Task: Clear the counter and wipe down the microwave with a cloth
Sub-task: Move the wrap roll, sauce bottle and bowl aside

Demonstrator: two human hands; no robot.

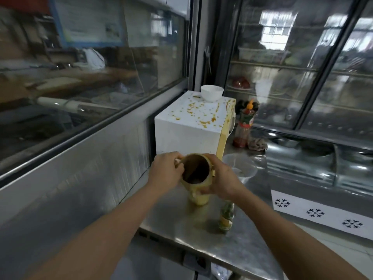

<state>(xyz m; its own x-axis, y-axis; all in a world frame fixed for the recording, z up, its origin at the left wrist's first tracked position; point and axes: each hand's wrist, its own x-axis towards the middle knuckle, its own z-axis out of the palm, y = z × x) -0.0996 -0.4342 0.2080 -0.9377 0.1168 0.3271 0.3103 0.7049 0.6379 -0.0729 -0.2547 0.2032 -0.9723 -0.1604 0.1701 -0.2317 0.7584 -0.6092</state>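
Note:
A yellow jug (198,196) with a dark open mouth is held over the steel counter (181,225) in front of the microwave. My left hand (165,172) grips its handle at the rim. My right hand (220,178) wraps round its right side. The white microwave (185,126) stands behind, its top spattered with orange-yellow sauce. A white bowl (212,92) sits on its far top edge. A crumpled brownish cloth (257,144) lies on the counter to the microwave's right.
A red sauce bottle (243,128) with an orange cap stands beside the microwave. A clear plastic container (240,164) sits behind my right hand. A small green-filled bottle (227,217) stands near the counter's front. Glass panes rise to the left and behind.

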